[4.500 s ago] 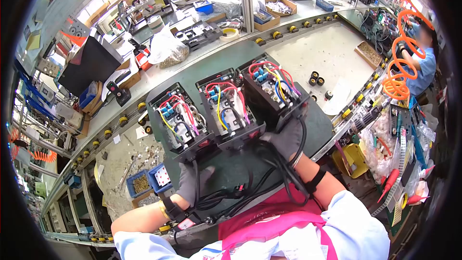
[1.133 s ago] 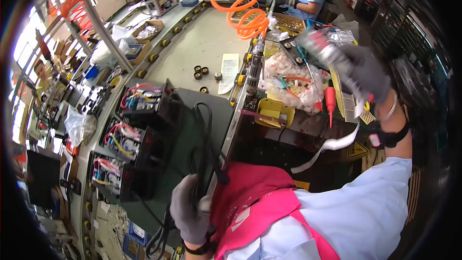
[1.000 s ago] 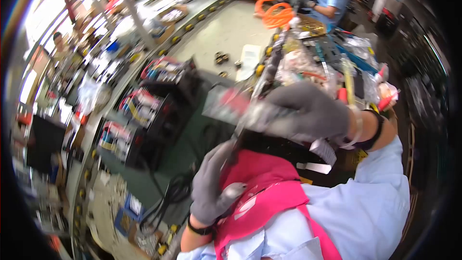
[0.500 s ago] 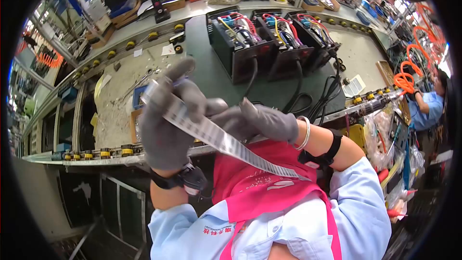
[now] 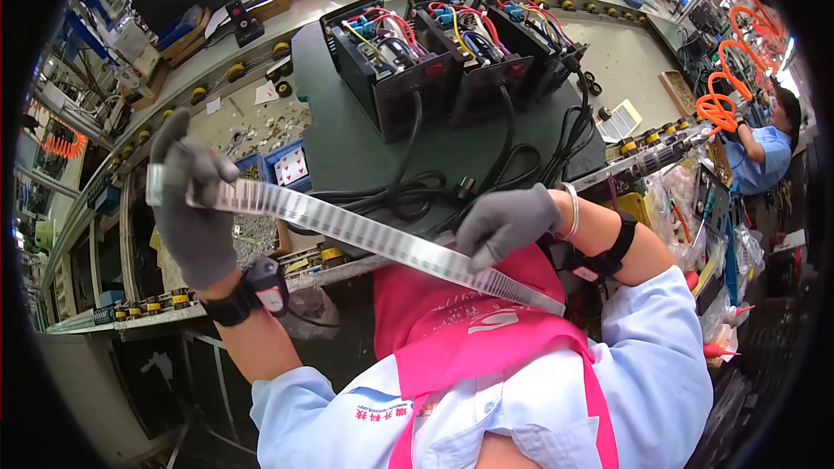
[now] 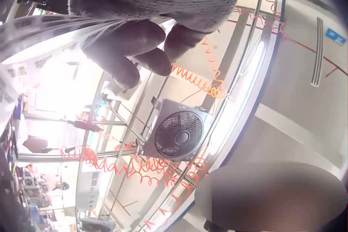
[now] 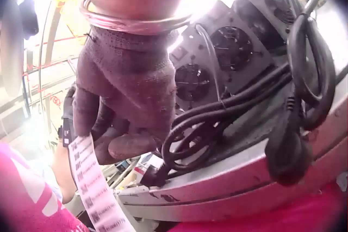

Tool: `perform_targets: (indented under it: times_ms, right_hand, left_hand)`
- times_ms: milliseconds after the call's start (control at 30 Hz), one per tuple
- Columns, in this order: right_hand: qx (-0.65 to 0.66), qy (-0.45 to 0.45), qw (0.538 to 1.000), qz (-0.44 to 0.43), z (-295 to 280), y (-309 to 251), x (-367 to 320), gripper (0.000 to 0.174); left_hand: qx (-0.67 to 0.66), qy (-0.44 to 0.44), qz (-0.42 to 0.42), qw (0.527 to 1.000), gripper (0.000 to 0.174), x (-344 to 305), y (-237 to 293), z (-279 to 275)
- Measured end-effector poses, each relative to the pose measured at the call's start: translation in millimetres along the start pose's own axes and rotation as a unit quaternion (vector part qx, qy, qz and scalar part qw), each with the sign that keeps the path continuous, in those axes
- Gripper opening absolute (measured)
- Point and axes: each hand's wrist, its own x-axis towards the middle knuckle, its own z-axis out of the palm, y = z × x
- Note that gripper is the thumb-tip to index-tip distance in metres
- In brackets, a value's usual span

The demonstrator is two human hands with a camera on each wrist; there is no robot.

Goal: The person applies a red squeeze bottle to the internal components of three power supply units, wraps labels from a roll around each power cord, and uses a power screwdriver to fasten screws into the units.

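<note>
A long white strip of printed labels (image 5: 347, 224) stretches slantwise in front of the pink apron. At its upper left end my gloved left hand (image 5: 195, 217) grips it between curled fingers. Lower down, my gloved right hand (image 5: 508, 221) pinches the strip near its other end, which hangs over the apron. Small codes and print show on the label strip (image 7: 98, 188) in the right wrist view, below the fingers of the right hand (image 7: 128, 90). Beyond the hands, several black metal units (image 5: 404, 87) with exposed coloured wires stand on a dark green board (image 5: 326, 130).
Black power cords (image 5: 417, 195) lie coiled between the units and the bench edge. Blue bins (image 5: 287, 165) sit left of the board. An orange coiled hose (image 5: 717, 108) hangs at the right, near another person in blue (image 5: 769, 148). A yellow bin (image 5: 634, 207) is below the rail.
Both hands have left the black units. The right hand reached out to the right and came back. The label strip now runs between both hands, and the left hand has moved further left with its end.
</note>
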Motion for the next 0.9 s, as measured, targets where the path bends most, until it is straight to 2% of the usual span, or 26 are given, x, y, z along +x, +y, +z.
perform_targets:
  times_ms: [67, 133, 200, 267, 300, 400, 433, 467, 533, 567, 600, 667, 700, 767, 833, 867, 900]
  right_hand:
    - [0.124, 0.124, 0.984, 0.013, -2.8, -28.5, 9.7, 0.028]
    - [0.234, 0.195, 0.952, -0.031, -13.6, -66.3, 23.8, 0.024]
    - [0.275, 0.255, 0.923, -0.088, -22.5, -93.8, 49.8, 0.022]
    - [0.334, 0.238, 0.903, -0.128, -29.1, -103.1, 74.8, 0.018]
    - [0.324, 0.245, 0.904, -0.131, -28.7, -108.9, 87.4, 0.021]
    - [0.263, 0.241, 0.925, -0.134, -25.3, -108.6, 106.0, 0.035]
    - [0.237, 0.238, 0.932, -0.134, -23.7, -106.6, 107.8, 0.042]
    - [0.139, 0.24, 0.952, -0.131, -20.3, -109.7, 101.3, 0.06]
    - [0.067, 0.172, 0.981, -0.065, -30.7, -95.0, 96.5, 0.064]
    - [0.046, 0.175, 0.983, -0.029, -28.1, -91.3, 98.3, 0.06]
    - [0.001, 0.166, 0.983, -0.083, -23.3, -78.6, 105.5, 0.049]
    - [-0.034, 0.089, 0.987, -0.129, -21.4, -69.9, 103.4, 0.041]
    - [-0.046, 0.1, 0.99, -0.089, -19.7, -67.3, 105.8, 0.037]
    - [0.035, 0.111, 0.99, -0.074, -22.8, -77.4, 106.9, 0.031]
    - [0.141, 0.155, 0.974, -0.083, -29.1, -94.7, 102.6, 0.022]
    - [0.248, 0.174, 0.95, -0.073, -38.0, -98.2, 101.4, 0.017]
    - [0.258, 0.213, 0.94, -0.067, -44.1, -111.7, 98.1, 0.015]
  left_hand:
    - [0.217, 0.085, 0.029, 0.972, 0.054, -26.7, -3.5, 29.9]
    - [0.242, 0.056, -0.005, 0.969, 0.064, -56.2, -13.5, 42.2]
    - [0.228, -0.027, 0.02, 0.973, 0.071, -76.8, -25.0, 58.4]
    - [0.176, -0.067, 0.012, 0.982, 0.08, -89.3, -36.1, 63.9]
    - [0.128, -0.078, -0.008, 0.989, 0.081, -84.1, -29.4, 78.9]
    - [0.147, 0.004, -0.027, 0.989, 0.075, -70.6, -22.3, 81.9]
    - [0.167, 0.06, -0.032, 0.984, 0.069, -63.8, -17.6, 81.6]
    - [0.165, 0.076, -0.023, 0.983, 0.066, -56.1, -15.3, 77.4]
    - [0.158, 0.107, -0.007, 0.982, 0.061, -41.2, -11.6, 63.9]
    - [0.101, 0.118, -0.005, 0.988, 0.058, -34.4, -14.4, 57.2]
    - [0.072, 0.114, 0.002, 0.991, 0.055, -28.0, -17.0, 51.1]
    - [0.036, 0.139, 0.026, 0.989, 0.054, -12.7, -20.0, 52.0]
    - [0.042, 0.149, 0.022, 0.988, 0.054, -7.2, -20.7, 54.8]
    - [0.054, 0.166, 0.015, 0.985, 0.054, 1.5, -21.5, 59.9]
    - [0.072, 0.112, -0.018, 0.991, 0.053, 0.0, -28.9, 41.7]
    - [0.11, 0.076, -0.042, 0.99, 0.053, -4.6, -28.9, 36.4]
    - [0.15, 0.039, -0.063, 0.986, 0.054, -8.9, -28.8, 31.1]
